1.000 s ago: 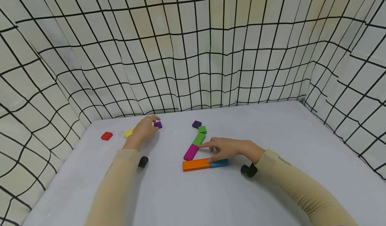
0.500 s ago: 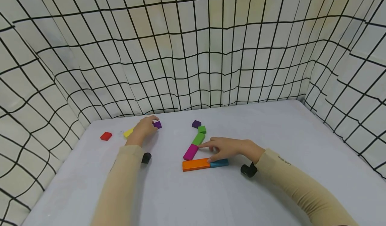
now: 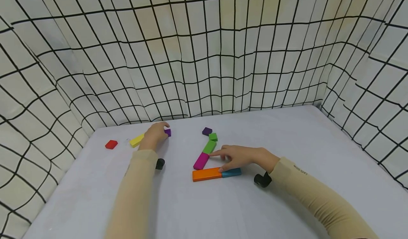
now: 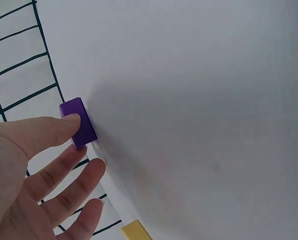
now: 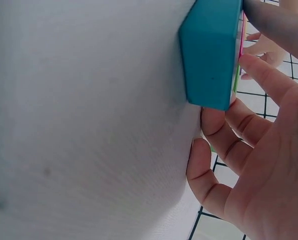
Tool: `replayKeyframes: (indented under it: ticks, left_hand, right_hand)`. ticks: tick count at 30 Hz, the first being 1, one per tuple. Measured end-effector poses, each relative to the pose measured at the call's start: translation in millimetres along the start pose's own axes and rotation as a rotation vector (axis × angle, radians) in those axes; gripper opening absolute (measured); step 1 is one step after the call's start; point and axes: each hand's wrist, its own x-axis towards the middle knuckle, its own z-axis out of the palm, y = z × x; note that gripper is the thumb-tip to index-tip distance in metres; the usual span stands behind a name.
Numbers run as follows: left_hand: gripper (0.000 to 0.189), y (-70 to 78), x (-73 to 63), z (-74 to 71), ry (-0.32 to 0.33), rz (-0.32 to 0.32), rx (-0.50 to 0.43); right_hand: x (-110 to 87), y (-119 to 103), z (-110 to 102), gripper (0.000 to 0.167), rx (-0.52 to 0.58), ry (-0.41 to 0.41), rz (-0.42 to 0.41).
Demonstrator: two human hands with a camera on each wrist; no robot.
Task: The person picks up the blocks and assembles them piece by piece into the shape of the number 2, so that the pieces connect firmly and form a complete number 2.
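Observation:
In the head view my left hand (image 3: 154, 136) is at the far left part of the table. Its thumb and index finger pinch a small purple block (image 4: 85, 129), plain in the left wrist view. My right hand (image 3: 240, 156) lies over a row of coloured blocks. Its thumb rests where an orange block (image 3: 205, 174) meets a blue block (image 3: 232, 172). The extended index fingertip touches the joint between a magenta block (image 3: 201, 161) and a green block (image 3: 209, 147). A smaller green block (image 3: 213, 137) and a dark purple block (image 3: 207, 131) continue the line away from me.
A yellow block (image 3: 136, 140) lies just left of my left hand, with a red block (image 3: 111, 144) further left. Black grid netting (image 3: 220, 58) rises around the back and sides of the white table (image 3: 280, 132).
My left wrist and forearm have swung a little to the right, and the left fingers now cover more of the purple block. The right hand and the row of blocks stay put.

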Motion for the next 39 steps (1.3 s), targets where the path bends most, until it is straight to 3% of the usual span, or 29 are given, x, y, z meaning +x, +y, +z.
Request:
replayKeyframes:
  ticks: [20, 35, 39]
  left_hand:
    - [0.048, -4.8, -2.5, 3.3, 0.028, 0.015, 0.009]
    - [0.042, 0.6, -5.9, 1.8, 0.025, 0.085, 0.035]
    - [0.042, 2.6, -5.3, 3.2, 0.045, 0.129, 0.054]
  right_hand:
    - [1.3, 0.6, 0.7, 0.064, -0.003, 0.003, -0.006]
    - [0.4, 1.0, -0.1, 0.064, -0.014, 0.0, -0.018]
    - [0.3, 1.2, 0.4, 0.064, -0.014, 0.004, -0.01]
